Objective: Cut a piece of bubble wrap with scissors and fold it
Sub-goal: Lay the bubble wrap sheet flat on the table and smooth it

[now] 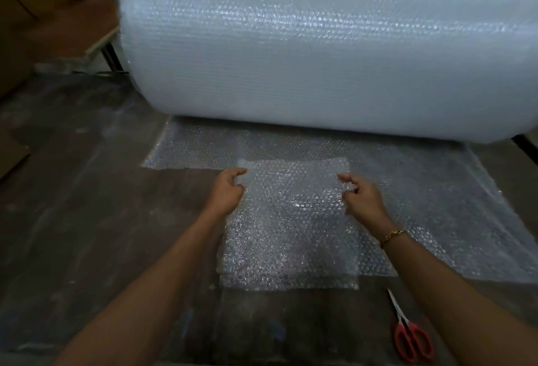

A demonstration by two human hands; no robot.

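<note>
The left hand pinches the far left edge of the cut piece of bubble wrap, its fingers curled narrow around the film; the right hand pinches the far right edge the same way, a gold bracelet on its wrist; the piece spreads between both sets of fingers and runs back toward the person, lying on the dark surface and partly over the unrolled sheet; beyond the fingers lies the big roll; the red-handled scissors lie on the surface, blades together, well behind the right fingers, beside that forearm.
</note>
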